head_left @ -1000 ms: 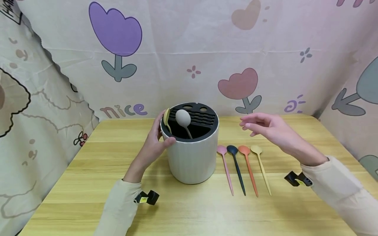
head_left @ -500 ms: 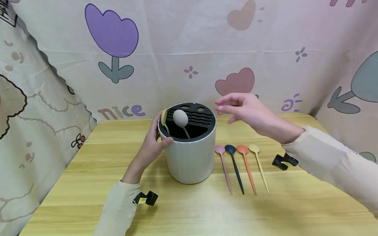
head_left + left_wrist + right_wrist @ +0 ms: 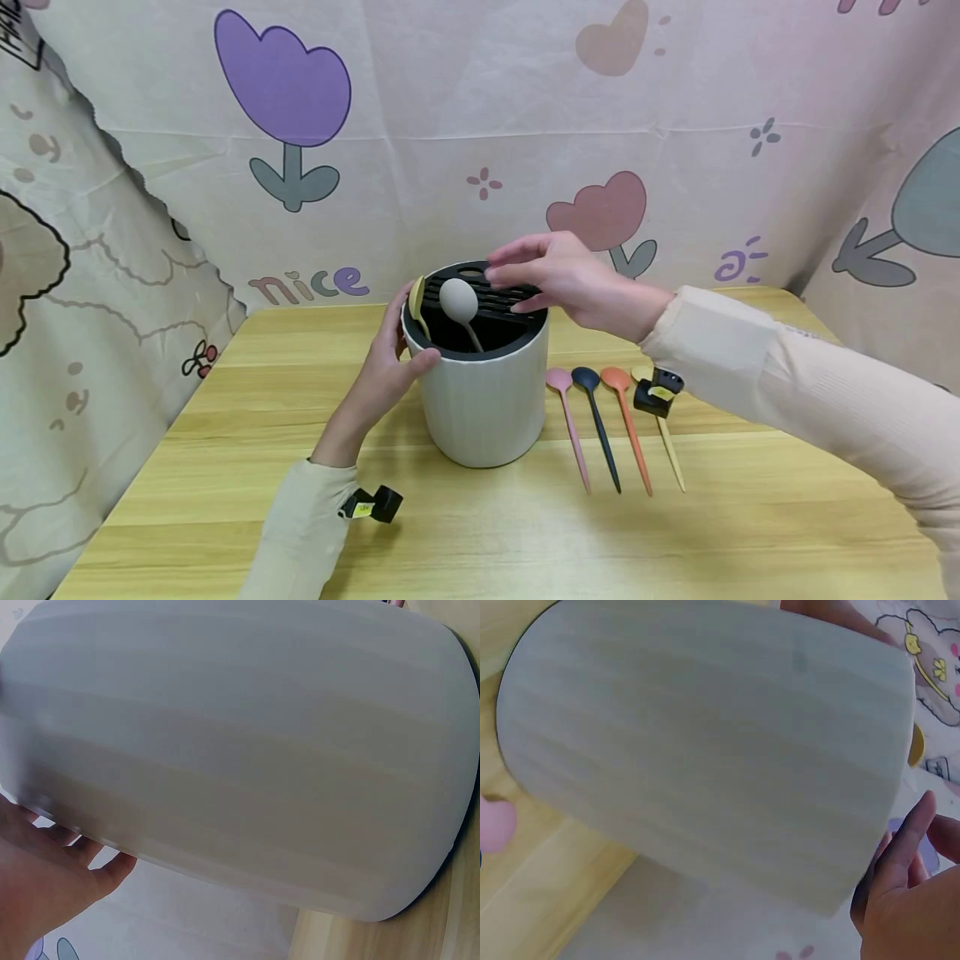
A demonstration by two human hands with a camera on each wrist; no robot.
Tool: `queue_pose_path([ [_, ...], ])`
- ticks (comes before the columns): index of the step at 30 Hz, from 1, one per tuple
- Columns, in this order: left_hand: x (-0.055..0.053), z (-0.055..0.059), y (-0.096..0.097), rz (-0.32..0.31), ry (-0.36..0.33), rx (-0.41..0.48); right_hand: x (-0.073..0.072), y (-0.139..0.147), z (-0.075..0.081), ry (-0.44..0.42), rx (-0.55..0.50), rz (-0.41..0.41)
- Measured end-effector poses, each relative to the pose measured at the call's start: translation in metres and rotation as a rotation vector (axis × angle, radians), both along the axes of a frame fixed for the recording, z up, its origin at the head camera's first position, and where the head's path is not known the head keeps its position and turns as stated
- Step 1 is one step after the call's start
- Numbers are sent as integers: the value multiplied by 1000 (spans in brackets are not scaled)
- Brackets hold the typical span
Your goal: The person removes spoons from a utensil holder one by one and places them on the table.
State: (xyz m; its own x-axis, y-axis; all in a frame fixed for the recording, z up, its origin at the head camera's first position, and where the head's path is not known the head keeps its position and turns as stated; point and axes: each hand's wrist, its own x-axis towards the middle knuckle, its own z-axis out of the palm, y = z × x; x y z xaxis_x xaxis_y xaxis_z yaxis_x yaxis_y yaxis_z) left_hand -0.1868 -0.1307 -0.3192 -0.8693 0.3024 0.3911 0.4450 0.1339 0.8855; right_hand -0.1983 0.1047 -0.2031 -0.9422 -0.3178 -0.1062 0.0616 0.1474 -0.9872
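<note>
A white ribbed utensil holder (image 3: 483, 412) with a black slotted lid (image 3: 491, 353) stands upright on the table. My left hand (image 3: 386, 367) grips its left side, thumb at the front rim, other fingers round the back; those fingers (image 3: 112, 870) show along the wall in the left wrist view. A white spoon (image 3: 458, 301) and a yellow spoon (image 3: 417, 298) stick up from the large opening. Over the lid's right side is my right hand (image 3: 570, 283), holding nothing, its fingers loosely bent. The right wrist view has this hand (image 3: 911, 900) right by the holder's rim.
Right of the holder lie a pink spoon (image 3: 558, 380), a dark blue spoon (image 3: 586, 379), an orange spoon (image 3: 617, 380) and a pale yellow spoon (image 3: 670, 454), side by side. My right forearm's wrist camera (image 3: 656, 393) overlaps the last. A printed cloth (image 3: 420, 167) hangs behind the wooden table (image 3: 480, 533).
My right hand has moved left from above the table's right side to over the holder's lid. The left hand keeps its grip; holder and spoons stay in place.
</note>
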Motion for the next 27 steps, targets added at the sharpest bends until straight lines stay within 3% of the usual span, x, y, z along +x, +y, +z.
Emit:
queue_pose_path([
  [11,-1,2,2,-17,-4,0,4,-23,2,-61,15,4],
  [27,0,-2,-1,-11,8,-1,5,-25,2,-72,83,26],
])
